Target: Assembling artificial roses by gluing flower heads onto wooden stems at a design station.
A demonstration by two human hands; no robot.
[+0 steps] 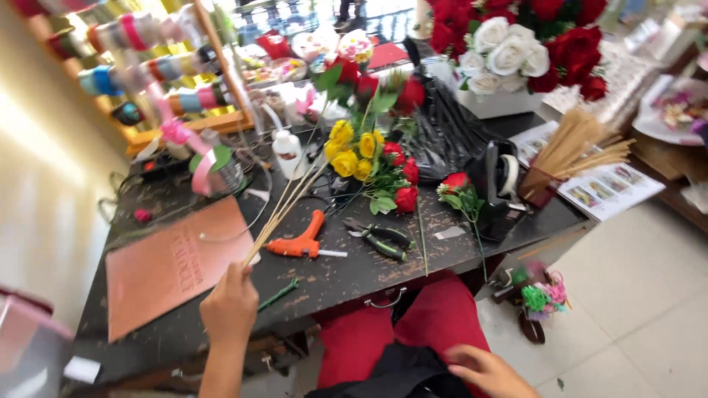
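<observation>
1. We note the left hand [229,305] closed around the lower ends of a bundle of thin wooden sticks [284,206], raised above the near edge of the dark surface [332,284].
2. The sticks slant up and to the right; at their upper ends sit yellow roses [352,151] and red roses [402,166] with green leaves (the far blooms are blurred).
3. The right hand [483,371] lies low at the bottom of the view, fingers loosely spread and flat on a black cloth [398,372] over the red lap [435,320]; it grips nothing that we can see.
4. On the surface just right of the left hand: an orange glue gun [299,243], then black-handled pliers [380,237] beside it.
5. A pink flat card [173,269] lies left of the sticks.
6. A single red rose [456,182] lies near a black tape dispenser [498,173] at the right.
7. Further back: a box of red and white roses [516,48], a holder of bare sticks [571,151], and a ribbon rack [147,66].
</observation>
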